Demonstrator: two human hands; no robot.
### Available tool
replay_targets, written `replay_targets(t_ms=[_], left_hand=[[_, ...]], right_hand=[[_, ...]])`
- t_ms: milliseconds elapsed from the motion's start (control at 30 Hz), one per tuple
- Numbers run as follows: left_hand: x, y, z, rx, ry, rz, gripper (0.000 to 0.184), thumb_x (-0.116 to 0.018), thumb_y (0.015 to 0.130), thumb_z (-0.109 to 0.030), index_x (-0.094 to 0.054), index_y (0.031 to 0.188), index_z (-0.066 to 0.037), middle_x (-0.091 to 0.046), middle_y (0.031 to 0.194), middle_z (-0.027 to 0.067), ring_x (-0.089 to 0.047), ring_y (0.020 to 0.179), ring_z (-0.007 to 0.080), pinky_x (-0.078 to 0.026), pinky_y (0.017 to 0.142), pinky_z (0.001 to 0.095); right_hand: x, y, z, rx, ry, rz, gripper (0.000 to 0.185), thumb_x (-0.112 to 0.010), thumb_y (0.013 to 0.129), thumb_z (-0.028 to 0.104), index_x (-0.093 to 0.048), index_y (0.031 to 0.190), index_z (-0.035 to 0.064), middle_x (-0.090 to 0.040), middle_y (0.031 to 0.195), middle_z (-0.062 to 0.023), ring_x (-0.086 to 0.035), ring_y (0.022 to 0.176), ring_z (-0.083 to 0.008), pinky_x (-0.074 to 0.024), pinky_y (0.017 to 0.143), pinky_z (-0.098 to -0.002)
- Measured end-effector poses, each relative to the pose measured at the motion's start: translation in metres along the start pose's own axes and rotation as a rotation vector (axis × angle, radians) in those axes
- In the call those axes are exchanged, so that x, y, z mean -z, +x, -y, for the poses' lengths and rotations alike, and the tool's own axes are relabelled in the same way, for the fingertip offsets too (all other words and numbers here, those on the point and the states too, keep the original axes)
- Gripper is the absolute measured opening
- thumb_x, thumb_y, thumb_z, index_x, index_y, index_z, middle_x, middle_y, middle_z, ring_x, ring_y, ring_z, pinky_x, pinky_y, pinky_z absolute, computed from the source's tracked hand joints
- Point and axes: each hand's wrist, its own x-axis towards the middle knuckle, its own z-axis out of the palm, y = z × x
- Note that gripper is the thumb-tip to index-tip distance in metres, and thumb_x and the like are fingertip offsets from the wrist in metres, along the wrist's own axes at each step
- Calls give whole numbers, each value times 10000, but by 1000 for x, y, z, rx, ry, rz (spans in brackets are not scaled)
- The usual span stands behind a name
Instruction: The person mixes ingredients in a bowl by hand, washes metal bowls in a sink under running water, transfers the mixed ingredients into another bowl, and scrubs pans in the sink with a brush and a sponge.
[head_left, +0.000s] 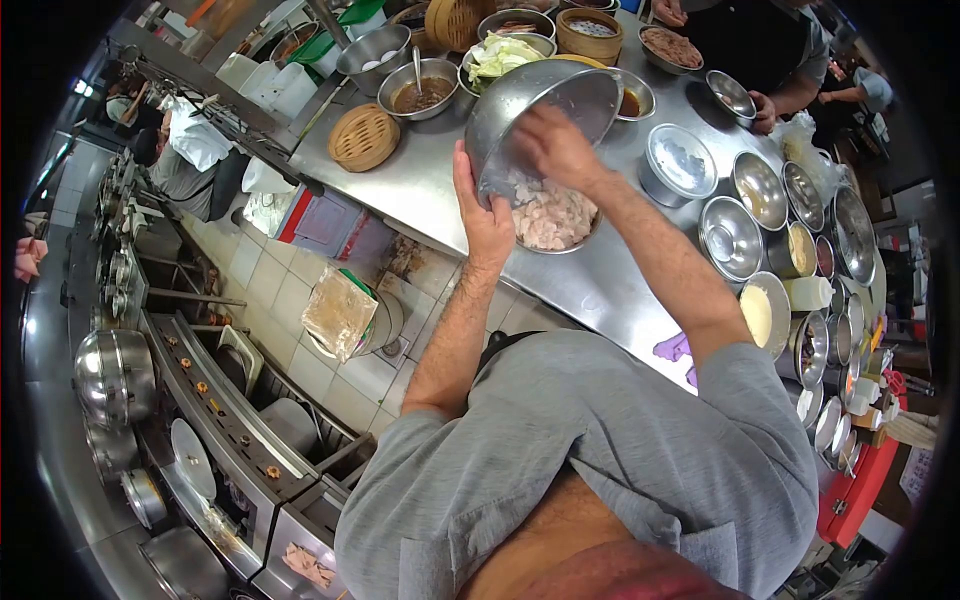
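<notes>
My left hand (pixel 487 228) grips the rim of a large metal bowl (pixel 488 125), which is tipped on its side above the steel table. Inside its mouth is my right hand (pixel 553 145), its fingers smeared by motion near the inner wall. Directly below, pale chopped pieces (pixel 552 218), perhaps raw meat or seafood, fill a second bowl, mostly hidden by the tipped one. Some pale bits cling at the lower lip of the tipped bowl.
Left of the bowls lie a bamboo steamer lid (pixel 364 137) and a bowl of brown sauce (pixel 440 93) with a spoon. Cabbage leaves (pixel 503 57) sit behind. Several metal bowls (pixel 731 238) stand at right. Across the table, a person's hand (pixel 764 113) touches a small bowl (pixel 731 95).
</notes>
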Motion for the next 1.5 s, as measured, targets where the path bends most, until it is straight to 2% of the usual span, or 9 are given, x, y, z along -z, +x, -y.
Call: replay_targets(t_ms=[233,433,700,867,967,1100,1200,1367,1500], left_hand=[[1,17,-9,-108,91,-5,753,-351,662,139,-170,1373,-28,-178,1426,210,-214,1323,355,-215,1083,415],[-7,19,-10,-172,62,-18,765,-346,679,123,-99,1392,-6,-204,1439,161,-227,1328,261,-185,1078,347],[-5,23,-12,64,-56,-74,749,-349,697,135,-114,1393,-10,-171,1438,180,-226,1325,286,-199,1082,357],[-4,25,-21,105,-133,-86,754,-355,723,125,-59,1403,-11,-206,1428,168,-252,1306,245,-196,1070,330],[-2,30,-23,113,-143,-109,768,-363,718,125,-45,1404,-11,-218,1420,172,-271,1293,250,-197,1067,328],[3,29,-17,147,-123,-174,803,-376,689,126,-43,1407,-14,-220,1409,191,-279,1284,267,-196,1066,329],[2,29,-17,168,-140,-180,830,-376,664,129,-42,1408,-19,-219,1404,202,-274,1283,277,-194,1066,339],[13,36,-21,180,-199,-219,873,-374,634,139,-32,1415,-47,-224,1394,186,-300,1256,270,-192,1067,340],[31,38,-30,331,-419,-333,898,-390,613,146,-79,1413,-120,-274,1353,166,-365,1205,261,-366,970,355]], right_hand=[[-8,-43,-4,150,-8,171,202,-574,712,43,-609,905,-3,-582,890,-109,-545,865,-287,-472,762,-365],[3,-11,-19,-149,-431,-210,269,-596,654,45,-604,916,-16,-567,930,-162,-535,908,-332,-447,832,-384],[-3,-57,-3,-108,-46,292,344,-596,653,-7,-613,995,29,-570,1024,-146,-545,990,-309,-469,832,-374],[23,-23,-14,-276,-477,-264,276,-529,707,-42,-620,964,1,-574,994,-174,-551,956,-341,-469,828,-381],[-16,-53,-8,-316,-283,-101,249,-510,729,-29,-614,955,-11,-568,991,-185,-549,947,-345,-467,816,-386],[-10,-50,24,-227,-73,101,263,-564,681,-4,-577,943,-25,-533,1006,-152,-516,981,-313,-451,821,-383],[-7,-28,42,62,-40,-65,241,-586,677,41,-582,914,1,-538,963,-127,-522,929,-301,-456,805,-371],[-10,-49,24,75,-187,-8,186,-606,659,80,-577,839,47,-526,848,-102,-518,844,-280,-455,732,-369],[26,-33,42,-117,-154,-49,60,-578,738,65,-564,784,30,-518,800,-101,-523,815,-285,-458,700,-371]])
